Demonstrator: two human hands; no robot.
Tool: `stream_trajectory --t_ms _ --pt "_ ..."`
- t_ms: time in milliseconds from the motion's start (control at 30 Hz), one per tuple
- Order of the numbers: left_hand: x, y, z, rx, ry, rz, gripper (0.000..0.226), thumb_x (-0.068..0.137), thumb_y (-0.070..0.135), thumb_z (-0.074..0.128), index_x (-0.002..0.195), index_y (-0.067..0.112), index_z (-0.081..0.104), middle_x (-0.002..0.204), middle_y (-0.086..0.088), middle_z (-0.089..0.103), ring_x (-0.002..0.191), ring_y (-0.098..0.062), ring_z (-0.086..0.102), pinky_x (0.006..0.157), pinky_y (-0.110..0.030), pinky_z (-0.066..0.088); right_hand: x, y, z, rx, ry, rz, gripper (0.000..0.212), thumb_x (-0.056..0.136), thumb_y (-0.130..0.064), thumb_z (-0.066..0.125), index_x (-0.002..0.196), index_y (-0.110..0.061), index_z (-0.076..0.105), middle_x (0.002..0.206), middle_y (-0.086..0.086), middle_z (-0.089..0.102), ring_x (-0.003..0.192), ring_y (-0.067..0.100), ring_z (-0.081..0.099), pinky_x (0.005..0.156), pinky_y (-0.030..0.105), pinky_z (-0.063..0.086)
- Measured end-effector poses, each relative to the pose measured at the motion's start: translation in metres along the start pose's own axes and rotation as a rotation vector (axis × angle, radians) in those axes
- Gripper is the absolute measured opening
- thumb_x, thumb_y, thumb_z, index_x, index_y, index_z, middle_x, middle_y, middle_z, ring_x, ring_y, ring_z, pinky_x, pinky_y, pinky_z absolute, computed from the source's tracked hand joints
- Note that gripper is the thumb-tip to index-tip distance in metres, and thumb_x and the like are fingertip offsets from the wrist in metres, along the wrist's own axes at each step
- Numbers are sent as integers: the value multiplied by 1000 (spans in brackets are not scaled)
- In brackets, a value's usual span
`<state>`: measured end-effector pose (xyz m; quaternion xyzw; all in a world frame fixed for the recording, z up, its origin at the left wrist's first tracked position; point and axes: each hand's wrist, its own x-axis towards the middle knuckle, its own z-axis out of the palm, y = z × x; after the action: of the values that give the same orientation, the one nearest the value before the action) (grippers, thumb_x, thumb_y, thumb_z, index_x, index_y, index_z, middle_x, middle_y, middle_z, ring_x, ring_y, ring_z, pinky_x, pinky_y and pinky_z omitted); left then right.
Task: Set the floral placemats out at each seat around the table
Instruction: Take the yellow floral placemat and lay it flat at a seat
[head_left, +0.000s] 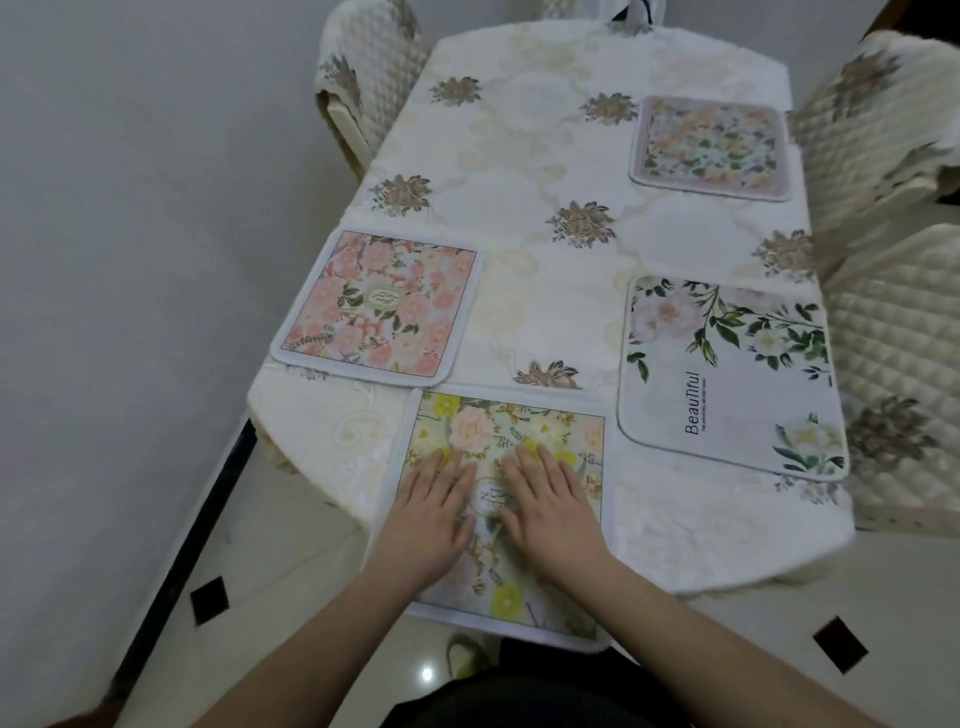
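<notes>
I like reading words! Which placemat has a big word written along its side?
The white placemat with green leaves on the right side, reading "Beautiful". The other three are covered in pink or yellow flowers.

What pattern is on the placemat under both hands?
Yellow and peach flowers on pale green, white border: the near placemat, head view.

Four placemats lie flat on the surface (545, 291). The near placemat (550, 426) sits at the near edge, overhanging it, with the left hand (431, 514) and right hand (550, 512) resting side by side on it. The left placemat (382, 306) touches its far-left corner. The right placemat (727, 374) lies at the right edge, the far placemat (711, 148) behind it. Chairs (893, 332) stand just beside the right edge.
</notes>
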<state>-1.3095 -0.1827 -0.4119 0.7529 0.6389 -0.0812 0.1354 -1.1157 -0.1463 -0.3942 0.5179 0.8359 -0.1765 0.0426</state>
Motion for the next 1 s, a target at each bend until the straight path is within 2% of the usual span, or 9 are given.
stream_trajectory --t_ms 100,133,167,267,367,533,767,900,1000 --pt "10 6 1 -11 32 15 61 99 46 29 154 20 35 163 -5 27 150 -29 26 120 -44 13 5 -2 1 -70 41 -11 55 99 -42 31 145 -17 49 153 6 43 142 28 38 115 48 29" --pt "12 5 3 -21 25 18 61 100 47 28 155 21 34 163 -4 26 150 -29 24 119 -43 13 6 -4 2 -69 54 -8 56 96 -43 29 138 -17 57 146 4 52 136 26 48 111 45 38" --pt "15 4 6 -31 10 19 62 100 49 26 156 24 29 165 -2 21 152 -28 19 119 -43 11 7 -6 5 -57 64 -12 57 95 -43 28 135 -18 61 142 4 56 132 25 52 111 42 39" --pt "16 -4 16 -40 -18 28 63 101 54 18 158 28 15 166 4 4 154 -23 3 122 -42 4 6 -8 23 -46 33 -45 58 98 -45 27 143 -17 51 150 3 48 139 24 44 113 41 21" --pt "17 -8 22 -46 2 55 61 101 51 24 158 28 19 167 4 10 154 -21 8 121 -44 10 5 -2 39 -27 46 -46 58 100 -47 32 151 -18 38 157 2 37 145 22 35 114 42 19" --pt "17 -14 30 -67 37 86 61 101 47 30 158 26 25 166 1 15 153 -21 12 120 -46 13 5 -3 50 8 73 -13 59 101 -46 36 155 -23 29 161 -1 29 149 19 26 118 43 18" --pt "20 -44 34 -80 74 236 60 102 47 31 157 25 26 165 0 18 152 -19 21 121 -42 15 0 -13 53 -7 61 162 58 101 -51 26 156 -32 20 164 -6 17 151 17 14 121 43 9" --pt "18 -61 34 -79 73 240 58 102 49 27 156 29 28 164 -2 25 150 -22 26 120 -43 17 -5 -14 58 0 92 299 58 102 -52 22 157 -34 15 165 -7 11 152 14 8 122 40 3" --pt "15 -72 35 -76 85 197 59 101 50 24 157 32 24 165 -1 17 152 -24 18 121 -42 9 -10 -9 63 43 120 393 60 101 -56 16 157 -36 8 165 -10 4 152 10 -1 122 35 -6"
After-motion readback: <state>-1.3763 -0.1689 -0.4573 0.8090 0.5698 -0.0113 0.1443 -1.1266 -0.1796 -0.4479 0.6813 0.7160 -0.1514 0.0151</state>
